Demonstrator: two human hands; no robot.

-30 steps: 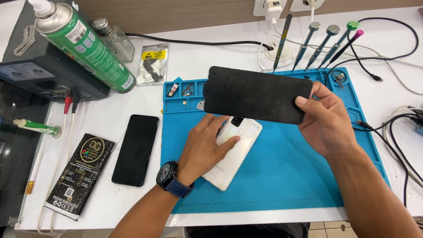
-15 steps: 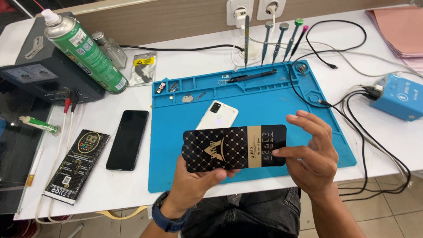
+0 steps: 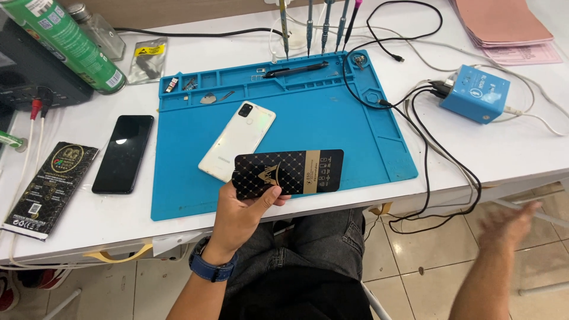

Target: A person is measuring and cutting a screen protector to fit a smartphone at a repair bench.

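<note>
- Left hand (image 3: 240,216) is gripping a flat black packet with gold pattern (image 3: 288,173) by its left end, thumb on top, fingers curled underneath; packet is hanging level over the near edge of the blue repair mat (image 3: 332,130).
- Right hand (image 3: 510,225) is hovering off the table at 4 o'clock from the packet, well apart, over the tiled floor; it is blurred, fingers looking spread, holding nothing.
- White phone (image 3: 237,141) is lying face down on the mat, tilted, just at 11 o'clock of the packet; its near corner is sitting under the packet.
- Black phone (image 3: 122,153) is lying on the white table at 9 o'clock of the mat, screen up.
- A second black packet (image 3: 48,181) is lying further toward 9 o'clock, near the table edge.
- Green spray can (image 3: 68,44) is leaning at 10 o'clock.
- Blue box with cables (image 3: 475,93) is sitting at 2 o'clock.
</note>
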